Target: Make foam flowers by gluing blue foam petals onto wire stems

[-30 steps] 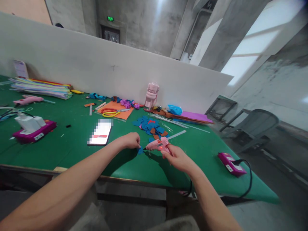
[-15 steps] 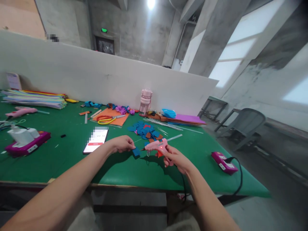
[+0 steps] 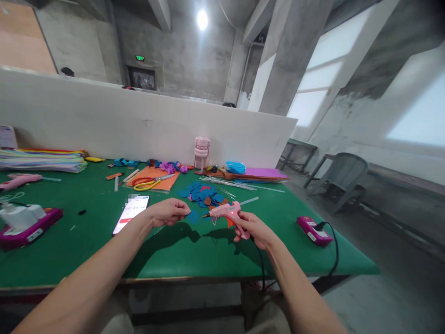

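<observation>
My right hand [image 3: 251, 228] grips a pink hot glue gun [image 3: 225, 212], its nozzle pointing left and a red light lit on its side. My left hand [image 3: 169, 212] pinches a small blue felt piece [image 3: 192, 216] just left of the nozzle, above the green table [image 3: 194, 250]. The gun's black cord drops over the table's front edge. A heap of blue and brown felt cutouts [image 3: 201, 194] lies right behind both hands.
A phone [image 3: 131, 214] lies left of my left hand. Yellow-handled scissors [image 3: 150, 183] rest on orange felt. A pink bottle [image 3: 201, 152] stands by the white partition. Purple power strips sit at left [image 3: 28, 227] and right [image 3: 310, 229]. Stacked coloured sheets [image 3: 41, 158] and another glue gun [image 3: 19, 181] are far left.
The glue gun's nozzle has drawn back a little from the blue piece. My head has tipped up, so the table sits lower in view.
</observation>
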`<state>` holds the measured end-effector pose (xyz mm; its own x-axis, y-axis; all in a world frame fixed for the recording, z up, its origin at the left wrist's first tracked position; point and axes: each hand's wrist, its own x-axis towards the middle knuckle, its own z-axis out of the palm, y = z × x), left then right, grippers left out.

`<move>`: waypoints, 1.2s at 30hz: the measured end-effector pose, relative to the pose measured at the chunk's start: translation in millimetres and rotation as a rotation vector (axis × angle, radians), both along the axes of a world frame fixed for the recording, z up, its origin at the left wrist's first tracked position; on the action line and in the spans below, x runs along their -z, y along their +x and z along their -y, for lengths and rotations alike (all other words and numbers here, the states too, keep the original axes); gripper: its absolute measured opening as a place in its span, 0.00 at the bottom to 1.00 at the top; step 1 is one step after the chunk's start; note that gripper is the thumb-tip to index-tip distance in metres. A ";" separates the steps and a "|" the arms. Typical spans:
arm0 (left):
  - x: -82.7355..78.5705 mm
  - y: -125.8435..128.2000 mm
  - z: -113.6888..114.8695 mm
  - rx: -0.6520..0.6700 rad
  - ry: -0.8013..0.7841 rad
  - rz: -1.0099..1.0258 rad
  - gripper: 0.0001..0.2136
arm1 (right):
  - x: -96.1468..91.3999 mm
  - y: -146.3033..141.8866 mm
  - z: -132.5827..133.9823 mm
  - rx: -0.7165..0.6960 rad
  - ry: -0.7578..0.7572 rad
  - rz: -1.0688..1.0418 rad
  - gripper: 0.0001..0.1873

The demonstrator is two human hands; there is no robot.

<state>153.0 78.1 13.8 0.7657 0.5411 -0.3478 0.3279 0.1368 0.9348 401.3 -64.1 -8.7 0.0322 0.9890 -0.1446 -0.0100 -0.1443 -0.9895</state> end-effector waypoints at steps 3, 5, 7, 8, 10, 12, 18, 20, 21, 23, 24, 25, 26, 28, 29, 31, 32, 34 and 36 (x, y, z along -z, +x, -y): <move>-1.8 -3.5 -2.3 0.006 -0.014 0.034 0.16 | -0.6 9.3 1.9 0.035 0.002 0.013 0.18; -2.4 -4.1 -2.8 0.010 -0.017 0.041 0.16 | 0.7 20.1 2.6 0.082 0.018 0.012 0.19; -3.0 -3.3 -2.2 0.012 -0.015 0.037 0.16 | 3.1 35.0 3.7 0.141 0.028 0.012 0.20; -3.2 -2.4 -1.7 0.013 -0.013 0.033 0.16 | 4.4 43.8 4.8 0.170 0.023 0.021 0.20; -3.8 -0.2 -0.6 0.022 -0.013 0.023 0.16 | 6.8 62.1 8.4 0.216 0.003 0.087 0.20; -4.4 2.6 1.0 0.032 -0.014 0.012 0.16 | 8.9 78.9 13.5 0.257 -0.007 0.209 0.20; -5.4 11.8 8.0 0.055 -0.010 -0.029 0.17 | 20.1 102.4 18.8 0.374 -0.100 0.589 0.25; -5.4 14.6 10.0 0.064 -0.009 -0.033 0.17 | 25.3 103.8 17.0 0.384 -0.149 0.685 0.25; -5.4 15.9 10.9 0.067 -0.007 -0.035 0.17 | 27.1 104.4 16.5 0.385 -0.165 0.716 0.24; -5.9 17.9 12.9 0.074 0.000 -0.033 0.17 | 27.4 105.9 17.0 0.394 -0.177 0.756 0.23; -6.5 18.6 14.1 0.078 0.003 -0.028 0.17 | 25.7 106.2 17.7 0.401 -0.184 0.781 0.23; -7.3 19.2 15.6 0.084 0.004 -0.020 0.17 | 22.8 105.6 18.2 0.413 -0.193 0.808 0.22; -8.3 19.7 17.2 0.091 0.003 -0.011 0.17 | 18.8 103.3 18.3 0.444 -0.191 0.843 0.21; -10.7 20.6 20.8 0.108 0.003 0.010 0.17 | 9.5 91.3 15.8 0.542 -0.130 0.920 0.18; -12.0 21.1 22.7 0.114 0.002 0.019 0.17 | 4.8 80.5 13.4 0.617 -0.036 0.966 0.18; -14.8 22.1 26.2 0.120 0.005 0.033 0.17 | -3.3 49.6 7.5 0.567 0.170 0.913 0.18; -16.2 22.5 27.6 0.121 0.006 0.035 0.17 | -6.9 31.1 5.0 0.452 0.229 0.788 0.19; -19.0 22.5 28.9 0.118 0.015 0.028 0.17 | -13.8 -5.9 3.4 0.204 0.263 0.506 0.22; -21.3 20.4 27.3 0.098 0.036 0.006 0.17 | -22.6 -34.6 9.2 0.030 0.225 0.449 0.24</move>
<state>173.4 50.9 35.1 0.8175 0.4760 -0.3242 0.3320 0.0704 0.9406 366.7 -73.2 13.9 0.0718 0.9917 0.1065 0.4227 0.0665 -0.9038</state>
